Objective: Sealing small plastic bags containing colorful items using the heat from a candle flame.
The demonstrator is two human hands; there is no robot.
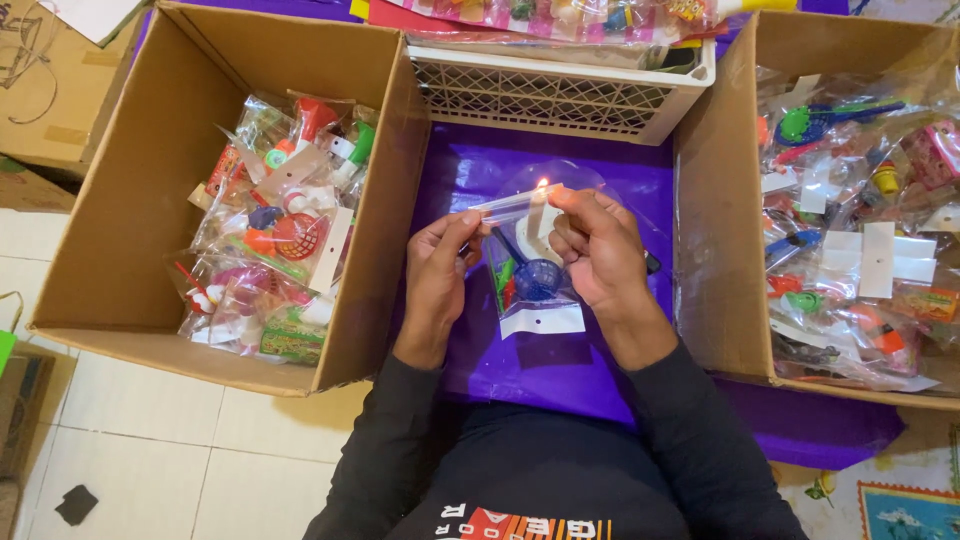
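Note:
My left hand [438, 262] and my right hand [590, 250] together hold a clear plastic bag [528, 285] by its top edge, one hand at each end. Inside the bag are small toys, among them a blue round scoop with a handle, and a white card hangs at its bottom. The bag's top edge sits over a small flame [543, 184], which burns just past my right fingertips. Under the hands lies a purple cloth [520, 370] over my lap.
A cardboard box [150, 190] at the left holds several filled toy bags. Another cardboard box [715, 200] at the right holds more toy bags. A white lattice basket [560, 95] stands behind the flame. Tiled floor lies at the lower left.

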